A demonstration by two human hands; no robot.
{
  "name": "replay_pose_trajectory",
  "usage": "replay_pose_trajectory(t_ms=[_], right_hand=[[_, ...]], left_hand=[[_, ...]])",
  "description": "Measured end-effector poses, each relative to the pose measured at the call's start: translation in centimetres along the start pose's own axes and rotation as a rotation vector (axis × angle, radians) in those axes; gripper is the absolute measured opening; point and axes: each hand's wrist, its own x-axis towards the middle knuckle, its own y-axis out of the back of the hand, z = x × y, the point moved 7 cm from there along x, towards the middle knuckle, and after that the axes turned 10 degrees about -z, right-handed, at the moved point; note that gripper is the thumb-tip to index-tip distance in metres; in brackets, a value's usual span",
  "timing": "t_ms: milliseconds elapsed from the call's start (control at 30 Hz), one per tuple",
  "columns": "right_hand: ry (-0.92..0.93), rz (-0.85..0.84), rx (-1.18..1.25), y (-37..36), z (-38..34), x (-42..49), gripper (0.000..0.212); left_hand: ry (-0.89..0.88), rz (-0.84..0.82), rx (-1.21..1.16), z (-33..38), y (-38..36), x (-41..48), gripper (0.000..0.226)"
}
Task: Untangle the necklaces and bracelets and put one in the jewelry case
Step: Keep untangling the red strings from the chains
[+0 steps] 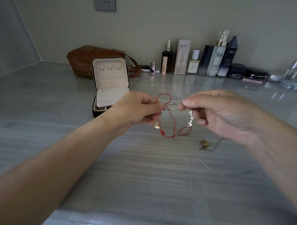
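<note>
The tangle, a thin red cord [163,133] looped through a fine silver chain [191,117], hangs in the air between both hands, above the surface [142,162] and near the open case [110,74]. The left hand [137,110] pinches the crossing point; the right hand [216,113] pinches the chain. Both pieces are light, limp and prone to snag; the chain looks fragile, so grip close to the knot and ease rather than pull

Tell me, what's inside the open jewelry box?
Inside the jewelry box is cream lining: three small knobs and a gathered pocket in the lid, then a flap below. No jewelry shows. The flap covers most of the bottom tray, so its contents are hidden.
</note>
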Motion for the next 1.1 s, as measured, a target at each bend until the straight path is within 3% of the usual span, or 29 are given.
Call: replay_pose_trajectory(t_ms=[133, 267, 467, 700, 1100], right_hand=[[-0.044, 0.012, -0.077, 0.7, -0.6, -0.1, 0.02], [-0.082, 0.077, -0.07, 1.7, -1.0, 0.0, 0.011], [-0.13, 0.121, 0.069, 2.3, -1.1, -0.1, 0.022], [-0.052, 0.205, 0.145, 3.4, -4.3, -0.7, 0.038], [0.072, 0.263, 0.109, 3.6, -10.8, -1.5, 0.031]], left_hand=[[0.023, -0.015, -0.034, -0.4, -0.2, 0.1, 0.008], [0.025, -0.002, -0.052, -0.8, 0.1, 0.4, 0.01], [0.038, 0.014, -0.08, -1.6, 0.1, 0.7, 0.011], [0.027, 0.03, -0.155, -2.0, 0.0, 1.1, 0.01], [-0.006, 0.05, -0.089, -1.8, -0.2, 0.9, 0.01]])
